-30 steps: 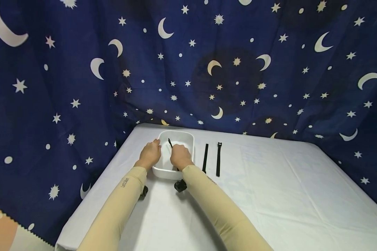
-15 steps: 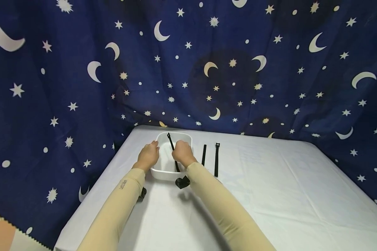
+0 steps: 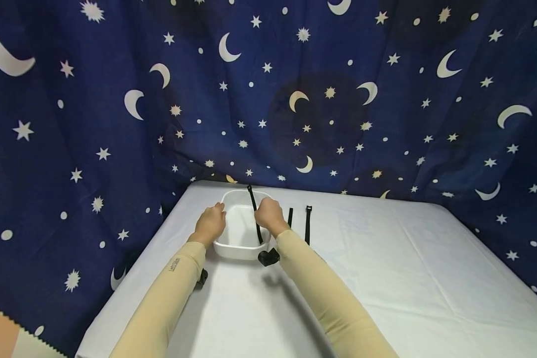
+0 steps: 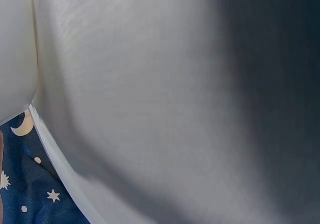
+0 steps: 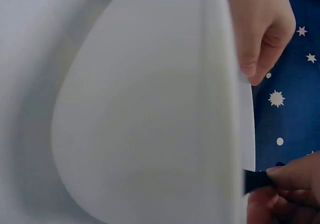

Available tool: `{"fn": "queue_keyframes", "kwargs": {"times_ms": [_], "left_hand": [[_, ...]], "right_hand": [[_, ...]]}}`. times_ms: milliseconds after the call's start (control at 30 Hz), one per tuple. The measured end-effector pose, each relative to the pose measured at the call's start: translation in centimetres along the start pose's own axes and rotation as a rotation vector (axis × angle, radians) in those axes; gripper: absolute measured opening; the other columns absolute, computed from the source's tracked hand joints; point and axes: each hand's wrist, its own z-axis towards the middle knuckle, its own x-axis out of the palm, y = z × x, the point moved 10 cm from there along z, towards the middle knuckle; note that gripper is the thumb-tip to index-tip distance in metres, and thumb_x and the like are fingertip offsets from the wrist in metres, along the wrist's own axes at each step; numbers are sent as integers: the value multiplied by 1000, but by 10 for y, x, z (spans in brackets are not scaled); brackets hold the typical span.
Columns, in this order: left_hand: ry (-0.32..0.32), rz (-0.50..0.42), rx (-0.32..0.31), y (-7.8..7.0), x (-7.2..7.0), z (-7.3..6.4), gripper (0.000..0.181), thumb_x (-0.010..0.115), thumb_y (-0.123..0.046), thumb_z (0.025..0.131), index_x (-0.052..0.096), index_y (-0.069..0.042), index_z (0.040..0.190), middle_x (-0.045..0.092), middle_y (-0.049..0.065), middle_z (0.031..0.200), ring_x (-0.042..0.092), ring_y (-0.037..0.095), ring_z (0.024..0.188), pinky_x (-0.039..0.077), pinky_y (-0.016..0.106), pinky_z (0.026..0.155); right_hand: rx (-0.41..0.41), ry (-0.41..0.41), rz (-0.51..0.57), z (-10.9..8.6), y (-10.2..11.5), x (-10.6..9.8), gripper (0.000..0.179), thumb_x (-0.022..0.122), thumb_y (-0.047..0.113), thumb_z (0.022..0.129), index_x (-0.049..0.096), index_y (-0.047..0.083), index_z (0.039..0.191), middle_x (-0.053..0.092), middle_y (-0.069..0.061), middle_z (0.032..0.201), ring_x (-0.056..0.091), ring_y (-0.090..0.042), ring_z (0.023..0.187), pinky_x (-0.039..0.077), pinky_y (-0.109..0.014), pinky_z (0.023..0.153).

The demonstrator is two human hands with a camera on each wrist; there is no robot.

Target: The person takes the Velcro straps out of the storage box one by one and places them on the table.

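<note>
A white plastic tub stands at the back left of the table in the head view. My left hand grips its left rim; in the right wrist view this left hand has its fingers bent at the rim. Over the tub's right side, my right hand pinches a black cable strap with a slotted head at its far end. The right wrist view shows the strap between thumb and fingers, just past the tub's wall.
Right of the tub lie two more black straps, a nearer one partly behind my right hand and forearm, and one with a slotted head. A white cloth covers the table. Behind hangs a blue curtain with moons and stars.
My right hand has moved right and a little up with the strap, from the tub's middle to its right side. My left hand stays at the rim.
</note>
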Motion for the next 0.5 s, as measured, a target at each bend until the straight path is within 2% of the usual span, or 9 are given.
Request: {"fn": "queue_keyframes", "kwargs": {"times_ms": [67,200,333,500], "left_hand": [[5,1,-5,1,1,0,41,47,-14,105,51,2,142,51,24,147,57,42,129,50,53,107],[12,-1,-10,3,1,-1,41,47,-13,105,51,2,143,51,24,147,57,43,128,50,54,106],[23,-9,-14,3,3,0,42,46,-14,105,50,2,144,49,24,148,56,42,130,49,53,107],[28,-17,-15,3,3,1,43,46,-15,106,48,2,145,48,24,150,54,41,132,48,52,109]], "right_hand": [[-7,-4,10,1,-2,-1,41,54,3,89,38,16,54,41,0,57,47,-20,63,49,-35,63],[-22,8,68,2,-3,-3,50,54,2,87,29,18,48,22,5,47,25,-15,51,29,-26,47],[-41,-2,116,0,-4,-7,53,55,4,90,29,18,46,19,7,45,15,-11,48,17,-22,44],[-61,-52,153,0,-8,-15,57,58,9,95,32,18,45,22,7,43,16,-9,45,17,-21,42]]}}
